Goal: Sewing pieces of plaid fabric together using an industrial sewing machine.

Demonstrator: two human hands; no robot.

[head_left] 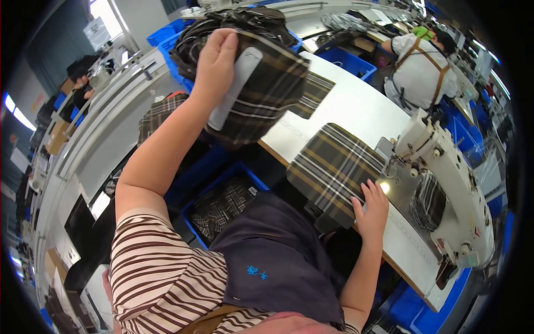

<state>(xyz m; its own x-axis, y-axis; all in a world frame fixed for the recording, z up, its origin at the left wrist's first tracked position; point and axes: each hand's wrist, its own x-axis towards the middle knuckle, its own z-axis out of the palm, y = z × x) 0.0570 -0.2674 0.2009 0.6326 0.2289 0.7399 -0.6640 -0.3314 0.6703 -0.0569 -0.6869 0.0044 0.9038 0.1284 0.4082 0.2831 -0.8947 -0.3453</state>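
My left hand (218, 65) is raised at the upper middle, its fingers pinched on the upper left edge of a dark plaid fabric panel (275, 83). A pale grey strip (238, 86) lies along that panel's left side. My right hand (371, 214) rests with fingers stretched out on the near right edge of a second plaid panel (336, 164). This one lies on the white table (364, 106) and hangs partly over its front edge. Its right corner reaches the needle area of a white sewing machine (464, 195). Behind the raised panel, another plaid piece (314, 94) lies on the table.
A blue crate (167, 53) at the back left is heaped with dark fabric. Below the table, a blue bin (189, 214) holds small plaid pieces. A folded dark bundle (428, 203) sits by the machine. A co-worker (420, 69) sits at the back right beside another blue bin (347, 65).
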